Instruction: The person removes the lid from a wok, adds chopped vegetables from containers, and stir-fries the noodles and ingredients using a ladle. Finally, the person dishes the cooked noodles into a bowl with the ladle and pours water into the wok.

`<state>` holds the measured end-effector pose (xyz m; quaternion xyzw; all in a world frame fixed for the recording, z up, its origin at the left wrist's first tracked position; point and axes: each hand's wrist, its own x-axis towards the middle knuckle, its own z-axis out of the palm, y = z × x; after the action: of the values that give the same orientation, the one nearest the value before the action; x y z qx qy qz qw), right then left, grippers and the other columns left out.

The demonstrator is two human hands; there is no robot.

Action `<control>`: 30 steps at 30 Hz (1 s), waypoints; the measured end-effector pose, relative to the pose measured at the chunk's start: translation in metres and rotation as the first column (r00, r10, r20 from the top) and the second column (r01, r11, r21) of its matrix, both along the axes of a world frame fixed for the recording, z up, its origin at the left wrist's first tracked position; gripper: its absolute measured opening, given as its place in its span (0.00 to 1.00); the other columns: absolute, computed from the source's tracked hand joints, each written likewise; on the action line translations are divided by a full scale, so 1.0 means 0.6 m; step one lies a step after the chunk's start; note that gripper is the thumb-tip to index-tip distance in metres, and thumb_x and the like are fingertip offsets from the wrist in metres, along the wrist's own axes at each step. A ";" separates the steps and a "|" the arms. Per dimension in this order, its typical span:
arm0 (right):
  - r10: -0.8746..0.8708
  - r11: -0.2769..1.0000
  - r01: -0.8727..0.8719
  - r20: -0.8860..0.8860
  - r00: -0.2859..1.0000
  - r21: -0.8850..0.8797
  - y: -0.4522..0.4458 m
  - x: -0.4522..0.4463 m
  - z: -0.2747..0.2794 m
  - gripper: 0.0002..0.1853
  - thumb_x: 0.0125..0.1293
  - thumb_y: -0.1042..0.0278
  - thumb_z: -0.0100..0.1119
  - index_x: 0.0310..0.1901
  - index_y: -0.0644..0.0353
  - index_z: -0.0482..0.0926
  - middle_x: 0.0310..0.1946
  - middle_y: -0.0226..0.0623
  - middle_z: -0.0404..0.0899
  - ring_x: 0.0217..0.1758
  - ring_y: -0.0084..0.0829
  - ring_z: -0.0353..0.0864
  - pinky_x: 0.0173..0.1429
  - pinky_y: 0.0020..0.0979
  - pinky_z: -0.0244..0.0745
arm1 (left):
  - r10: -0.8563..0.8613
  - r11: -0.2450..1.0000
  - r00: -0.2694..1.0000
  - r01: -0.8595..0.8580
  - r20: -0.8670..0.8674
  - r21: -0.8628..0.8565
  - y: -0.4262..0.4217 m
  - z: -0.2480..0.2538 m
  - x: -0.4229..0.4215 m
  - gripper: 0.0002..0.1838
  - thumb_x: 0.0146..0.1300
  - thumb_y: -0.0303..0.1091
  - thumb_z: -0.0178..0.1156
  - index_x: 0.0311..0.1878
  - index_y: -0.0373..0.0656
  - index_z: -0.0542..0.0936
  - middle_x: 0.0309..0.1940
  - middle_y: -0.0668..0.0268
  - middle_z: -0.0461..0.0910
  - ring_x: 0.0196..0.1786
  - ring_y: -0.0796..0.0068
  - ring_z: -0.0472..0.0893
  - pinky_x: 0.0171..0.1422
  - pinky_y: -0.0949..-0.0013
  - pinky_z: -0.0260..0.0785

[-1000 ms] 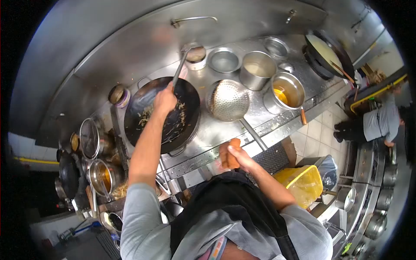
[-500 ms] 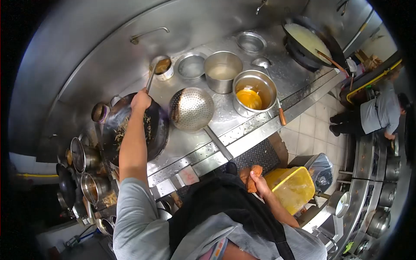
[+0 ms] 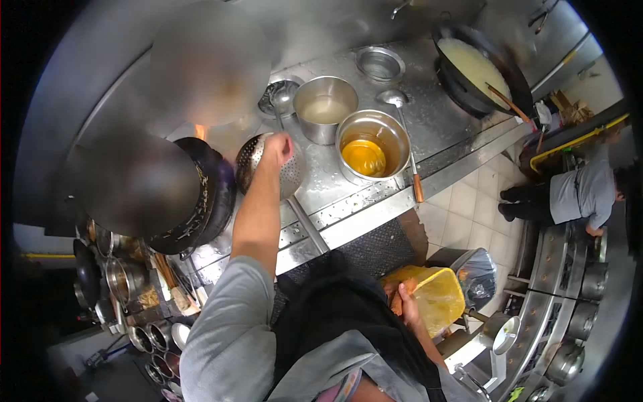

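Observation:
My left hand (image 3: 276,149) is closed around the handle of a ladle (image 3: 284,100). The ladle's bowl is over a round metal basin set in the counter, and the hand is above a perforated strainer (image 3: 293,175). Left of it sits a dark wok (image 3: 218,194) with shredded food inside, partly hidden by a blurred patch; an orange flame shows behind its rim. Low by my waist, my right hand (image 3: 410,309) grips an orange-brown cloth (image 3: 396,303) beside a yellow bin (image 3: 432,295).
A pot of cloudy liquid (image 3: 326,86) and a pot of orange liquid (image 3: 398,137) stand on the steel counter. Beside them lies a wooden-handled ladle (image 3: 418,187). A large wok (image 3: 516,84) is at far right. Another person (image 3: 579,184) works at a counter to the right.
My left hand has moved right, from over the wok to over the strainer, taking the ladle from the can to the basin. A flame now shows behind the wok. My right hand keeps the cloth.

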<state>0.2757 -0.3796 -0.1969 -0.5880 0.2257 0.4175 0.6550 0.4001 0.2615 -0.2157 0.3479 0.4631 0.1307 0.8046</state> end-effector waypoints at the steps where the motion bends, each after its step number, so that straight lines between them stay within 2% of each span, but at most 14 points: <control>1: -0.030 0.999 0.031 0.012 0.999 -0.023 -0.007 -0.006 0.003 0.26 0.75 0.46 0.56 0.60 0.62 0.74 0.47 0.39 0.83 0.49 0.35 0.83 0.56 0.36 0.80 | 0.090 0.977 0.983 -0.054 0.163 -0.208 0.004 0.012 0.012 0.01 0.63 0.26 0.52 0.35 0.43 0.73 0.24 0.64 0.74 0.23 0.70 0.76 0.27 0.68 0.71; 3: 0.042 0.997 -0.041 0.027 0.999 -0.068 0.004 -0.009 0.066 0.26 0.75 0.46 0.56 0.57 0.63 0.76 0.46 0.38 0.83 0.48 0.33 0.83 0.56 0.35 0.79 | 0.339 0.805 0.848 -0.038 0.407 -0.592 0.005 0.058 0.021 0.05 0.64 0.25 0.52 0.31 0.45 0.71 0.22 0.70 0.70 0.20 0.78 0.72 0.24 0.74 0.65; 5: 0.113 0.986 -0.107 0.040 0.993 -0.125 0.014 -0.012 0.108 0.25 0.76 0.46 0.56 0.56 0.64 0.77 0.45 0.38 0.83 0.48 0.33 0.83 0.55 0.34 0.79 | 0.427 0.783 0.758 -0.036 0.494 -0.621 -0.009 0.067 0.002 0.05 0.64 0.25 0.52 0.31 0.42 0.69 0.24 0.69 0.71 0.22 0.78 0.73 0.24 0.75 0.63; 7: 0.064 0.996 -0.059 0.072 0.995 -0.069 -0.001 -0.025 0.064 0.26 0.75 0.44 0.56 0.53 0.64 0.79 0.43 0.37 0.84 0.45 0.32 0.84 0.52 0.33 0.80 | 0.478 0.765 0.676 -0.007 0.561 -0.644 -0.027 0.083 -0.043 0.04 0.64 0.26 0.53 0.32 0.42 0.69 0.25 0.68 0.72 0.23 0.78 0.73 0.26 0.75 0.64; 8: 0.059 0.998 -0.058 0.068 0.996 -0.029 -0.009 -0.028 0.041 0.26 0.75 0.44 0.56 0.54 0.64 0.79 0.42 0.37 0.84 0.44 0.31 0.84 0.51 0.33 0.80 | 0.460 0.759 0.655 0.061 0.599 -0.648 -0.025 0.077 -0.064 0.03 0.63 0.25 0.53 0.33 0.42 0.70 0.27 0.69 0.73 0.24 0.78 0.74 0.27 0.75 0.64; 10: 0.073 0.997 -0.073 0.065 0.995 0.000 -0.005 -0.037 0.027 0.26 0.75 0.44 0.56 0.54 0.64 0.79 0.42 0.37 0.84 0.43 0.31 0.85 0.49 0.33 0.80 | 0.473 0.754 0.621 0.083 0.626 -0.652 -0.051 0.128 -0.124 0.03 0.63 0.26 0.54 0.34 0.41 0.71 0.27 0.69 0.73 0.24 0.79 0.74 0.26 0.75 0.65; 12: 0.112 0.994 -0.111 0.070 0.991 -0.021 0.024 -0.038 0.030 0.26 0.75 0.44 0.56 0.54 0.63 0.79 0.42 0.37 0.84 0.42 0.31 0.85 0.48 0.33 0.81 | 0.487 0.733 0.582 0.134 0.652 -0.667 -0.061 0.155 -0.183 0.02 0.63 0.26 0.55 0.34 0.40 0.72 0.28 0.70 0.74 0.24 0.81 0.75 0.26 0.75 0.65; 15: 0.228 0.973 -0.225 0.049 0.973 -0.049 0.091 -0.049 0.072 0.22 0.76 0.51 0.57 0.53 0.66 0.76 0.44 0.40 0.84 0.44 0.35 0.86 0.51 0.36 0.83 | 0.450 0.758 0.484 0.237 0.751 -0.608 -0.081 0.197 -0.285 0.04 0.65 0.26 0.52 0.39 0.35 0.70 0.30 0.70 0.71 0.25 0.80 0.73 0.25 0.75 0.65; 18: 0.302 0.951 -0.307 0.107 0.947 0.038 0.129 -0.071 0.024 0.24 0.76 0.48 0.55 0.54 0.64 0.77 0.45 0.39 0.84 0.45 0.33 0.85 0.51 0.35 0.82 | 0.460 0.755 0.512 0.205 0.726 -0.623 -0.118 0.274 -0.407 0.13 0.66 0.25 0.53 0.51 0.28 0.70 0.31 0.70 0.71 0.25 0.82 0.73 0.23 0.77 0.63; 19: 0.329 0.940 -0.338 0.129 0.936 0.053 0.143 -0.082 0.013 0.25 0.76 0.46 0.55 0.55 0.63 0.77 0.46 0.39 0.84 0.46 0.33 0.85 0.53 0.34 0.81 | 0.455 0.770 0.537 0.164 0.711 -0.617 -0.128 0.295 -0.448 0.14 0.66 0.25 0.54 0.52 0.29 0.70 0.31 0.70 0.71 0.24 0.84 0.72 0.22 0.78 0.61; 23: 0.483 0.875 -0.485 0.115 0.868 -0.012 0.220 -0.136 0.047 0.25 0.76 0.47 0.55 0.57 0.63 0.76 0.46 0.38 0.83 0.46 0.32 0.84 0.53 0.34 0.80 | 0.371 0.850 0.620 0.075 0.692 -0.522 -0.176 0.364 -0.620 0.13 0.68 0.27 0.55 0.54 0.37 0.73 0.31 0.71 0.71 0.23 0.87 0.70 0.20 0.79 0.57; 24: 0.479 0.873 -0.488 0.150 0.865 0.025 0.230 -0.152 0.035 0.25 0.76 0.47 0.56 0.59 0.63 0.74 0.47 0.38 0.82 0.47 0.31 0.83 0.54 0.34 0.80 | 0.373 0.841 0.644 0.070 0.668 -0.537 -0.183 0.371 -0.663 0.12 0.69 0.28 0.55 0.54 0.39 0.73 0.31 0.72 0.71 0.23 0.87 0.70 0.19 0.79 0.56; 27: 0.537 0.838 -0.544 0.114 0.836 0.038 0.269 -0.189 0.031 0.26 0.76 0.48 0.56 0.60 0.64 0.73 0.49 0.38 0.82 0.49 0.31 0.83 0.55 0.34 0.79 | 0.353 0.868 0.707 -0.003 0.613 -0.496 -0.215 0.380 -0.778 0.09 0.70 0.29 0.55 0.52 0.41 0.74 0.30 0.72 0.72 0.21 0.86 0.70 0.18 0.79 0.57; 30: 0.558 0.822 -0.569 0.163 0.814 0.031 0.289 -0.217 -0.012 0.25 0.76 0.48 0.55 0.60 0.63 0.73 0.50 0.39 0.81 0.50 0.32 0.83 0.56 0.35 0.79 | 0.355 0.875 0.803 -0.106 0.479 -0.472 -0.242 0.380 -0.878 0.09 0.71 0.29 0.55 0.52 0.46 0.74 0.28 0.72 0.72 0.20 0.86 0.69 0.16 0.78 0.57</control>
<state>0.1458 -0.2061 -0.2041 -0.6312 -0.0237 0.5569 0.5393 -0.1267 0.1165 0.0125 0.0524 0.2680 0.2210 0.9363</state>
